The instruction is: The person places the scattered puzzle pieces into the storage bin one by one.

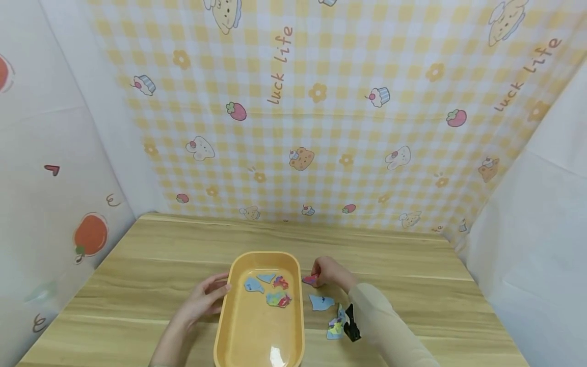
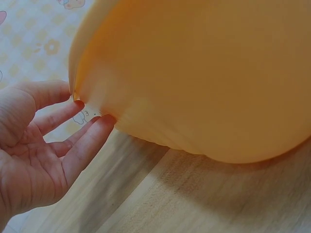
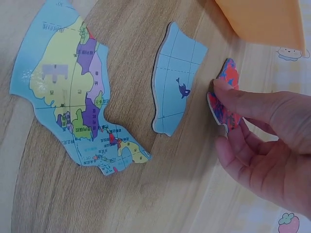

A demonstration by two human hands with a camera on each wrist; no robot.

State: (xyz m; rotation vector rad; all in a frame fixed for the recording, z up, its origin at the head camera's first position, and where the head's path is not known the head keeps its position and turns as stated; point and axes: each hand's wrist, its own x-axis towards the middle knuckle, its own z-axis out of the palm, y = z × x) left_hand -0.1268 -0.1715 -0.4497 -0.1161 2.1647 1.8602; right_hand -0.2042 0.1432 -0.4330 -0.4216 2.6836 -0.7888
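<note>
Right hand on red puzzle piece

Tray mid tabletop near front edge, four puzzle pieces inside; three loose pieces right of tray.

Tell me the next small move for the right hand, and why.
Probably lift the small red-and-blue puzzle piece off the wooden table toward the yellow plastic tray: the right hand pinches it beside the rim, the left hand touches the tray, and similar pieces already lie inside.
</note>
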